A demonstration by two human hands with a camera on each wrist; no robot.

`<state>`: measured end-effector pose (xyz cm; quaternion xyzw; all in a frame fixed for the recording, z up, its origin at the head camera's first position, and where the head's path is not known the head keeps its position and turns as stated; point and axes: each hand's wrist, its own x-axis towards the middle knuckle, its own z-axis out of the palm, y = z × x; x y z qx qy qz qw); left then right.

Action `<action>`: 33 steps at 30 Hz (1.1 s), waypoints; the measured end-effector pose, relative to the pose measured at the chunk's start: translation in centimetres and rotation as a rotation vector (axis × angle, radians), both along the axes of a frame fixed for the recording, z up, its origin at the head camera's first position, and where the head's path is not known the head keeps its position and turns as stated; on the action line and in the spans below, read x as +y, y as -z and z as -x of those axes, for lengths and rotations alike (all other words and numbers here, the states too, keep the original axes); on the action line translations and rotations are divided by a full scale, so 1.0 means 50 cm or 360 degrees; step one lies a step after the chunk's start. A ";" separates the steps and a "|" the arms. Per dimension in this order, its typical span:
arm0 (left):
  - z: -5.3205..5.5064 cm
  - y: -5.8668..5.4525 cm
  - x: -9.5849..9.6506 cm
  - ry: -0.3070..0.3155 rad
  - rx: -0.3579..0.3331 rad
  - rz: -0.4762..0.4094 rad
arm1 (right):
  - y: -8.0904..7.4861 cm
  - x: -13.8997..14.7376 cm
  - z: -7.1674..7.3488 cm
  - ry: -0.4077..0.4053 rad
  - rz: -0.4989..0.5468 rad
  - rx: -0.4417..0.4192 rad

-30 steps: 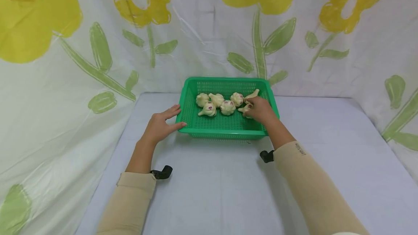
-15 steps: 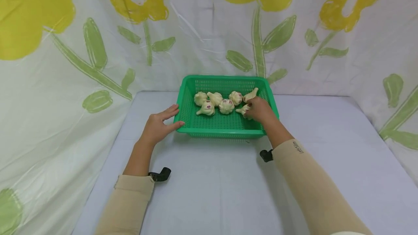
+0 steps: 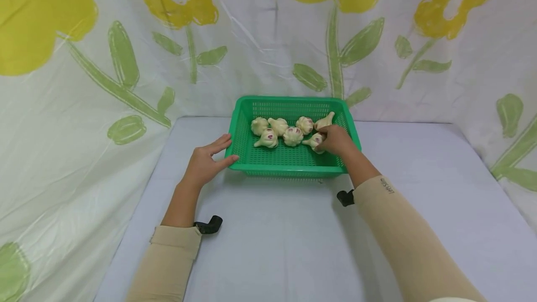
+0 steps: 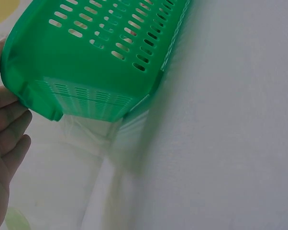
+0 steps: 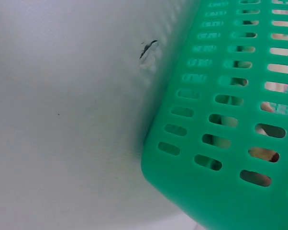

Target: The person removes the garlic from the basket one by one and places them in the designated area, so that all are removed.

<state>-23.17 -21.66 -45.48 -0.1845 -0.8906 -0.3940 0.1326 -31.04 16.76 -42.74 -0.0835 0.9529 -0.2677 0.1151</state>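
A green plastic basket [image 3: 289,169] holds several pale garlic bulbs [image 3: 292,136] with purplish marks. My left hand [image 3: 203,166] is at the basket's left end, its fingers stretched along the rim and the thumb at the near left corner. In the left wrist view, the fingers of that left hand [image 4: 10,129] lie spread and straight beside the green wall. Inside the basket, at the right, my right hand [image 3: 339,141] pinches a garlic bulb [image 3: 313,142], its stem pointing left. Another bulb [image 3: 325,121] lies just behind these fingers. The basket wall [image 5: 196,158] hides the right hand in the right wrist view.
The basket stands toward the back of a white-covered table [image 3: 268,236]. Behind it hangs a white curtain [image 3: 251,59] printed with yellow flowers. A black wrist camera [image 3: 209,225] sticks out from the left wrist, another camera [image 3: 346,198] from the right.
The view has shifted slightly. The right hand stays at the same garlic bulb, more of which now shows beside the fingers. The left hand keeps its place at the rim.
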 end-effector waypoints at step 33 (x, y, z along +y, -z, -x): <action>0.002 0.009 0.002 -0.0003 0.0055 -0.0024 | -0.006 0.005 0.013 0.0052 0.0187 -0.0310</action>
